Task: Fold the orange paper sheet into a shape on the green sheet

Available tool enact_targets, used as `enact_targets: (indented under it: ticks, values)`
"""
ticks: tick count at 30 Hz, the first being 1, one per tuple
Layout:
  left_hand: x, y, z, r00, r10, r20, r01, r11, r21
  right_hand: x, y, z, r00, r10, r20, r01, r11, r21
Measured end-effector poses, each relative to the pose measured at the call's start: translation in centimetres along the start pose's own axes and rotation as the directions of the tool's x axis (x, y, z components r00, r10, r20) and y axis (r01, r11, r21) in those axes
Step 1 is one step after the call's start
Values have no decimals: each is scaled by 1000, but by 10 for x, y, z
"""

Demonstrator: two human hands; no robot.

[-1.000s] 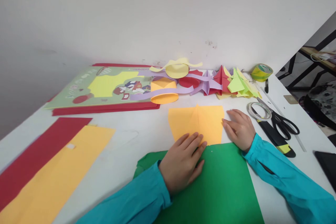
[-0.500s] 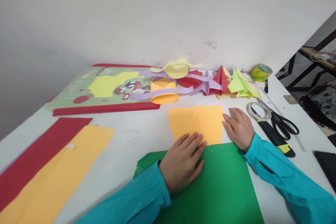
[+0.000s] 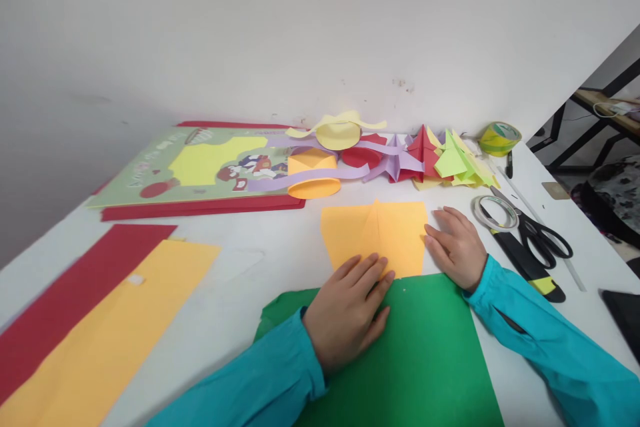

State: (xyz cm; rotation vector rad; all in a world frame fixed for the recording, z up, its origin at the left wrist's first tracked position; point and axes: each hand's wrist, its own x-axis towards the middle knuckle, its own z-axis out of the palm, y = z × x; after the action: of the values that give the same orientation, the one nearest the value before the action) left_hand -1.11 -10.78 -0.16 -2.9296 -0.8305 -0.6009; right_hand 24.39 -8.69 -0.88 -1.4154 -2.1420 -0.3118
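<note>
An orange sheet of paper (image 3: 401, 233) with a crease down its middle lies flat on the white table in front of me. My left hand (image 3: 353, 313) rests flat, its fingertips on the sheet's near edge and its palm over a green sheet (image 3: 420, 347). To the right, my right hand (image 3: 461, 245) lies with fingers loosely apart, fingertips at the orange sheet's right edge. Neither hand grips anything. The green sheet's near part runs out of view, and my left hand and sleeve cover some of it.
Scissors (image 3: 543, 237), a roll of tape (image 3: 495, 213) and a black-and-yellow cutter (image 3: 530, 267) lie at the right. Along the wall sit folded paper shapes (image 3: 423, 157), curled paper pieces (image 3: 313, 180) and a green printed folder (image 3: 150, 180). Red paper (image 3: 75, 293) and orange paper (image 3: 130, 320) lie left.
The fingers of my right hand have shifted very slightly at the orange sheet's right edge. My left hand stays in place, and the sheet has not visibly moved.
</note>
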Motion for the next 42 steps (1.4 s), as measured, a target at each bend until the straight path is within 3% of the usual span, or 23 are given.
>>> enact_targets:
  ticks: [14, 24, 34, 42]
  values:
    - [0, 1, 2, 1000, 3, -27, -3, 1000, 2, 5, -8, -10, 960, -276, -43, 279, 938, 204]
    - [1, 1, 0, 1000, 7, -25, -6, 1000, 3, 4, -12, -13, 870, -491, -47, 485, 835, 260]
    - [0, 0, 1, 1000, 2, -29, -2, 1000, 9, 2, -12, -11, 860, -508, -54, 502, 821, 271]
    - [0, 1, 1, 1000, 2, -19, -2, 1000, 13, 2, -10, -10, 919, -384, 86, 361, 910, 204]
